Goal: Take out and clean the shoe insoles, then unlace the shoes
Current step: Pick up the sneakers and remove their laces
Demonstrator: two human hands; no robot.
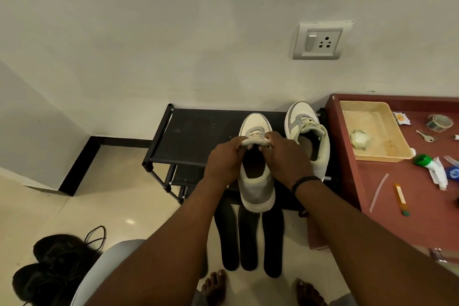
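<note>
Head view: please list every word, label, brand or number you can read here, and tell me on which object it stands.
No text can be read in this view.
White sachet by the tray: an orange print, too blurred to read.
Blue packet beside the green-capped tube: a white mark, too small to read.
Two white sneakers: no brand is legible.
Wall socket: no lettering shows.

Two shoes (255, 156) on rack (198, 136), insoles (250, 238) below.
</note>
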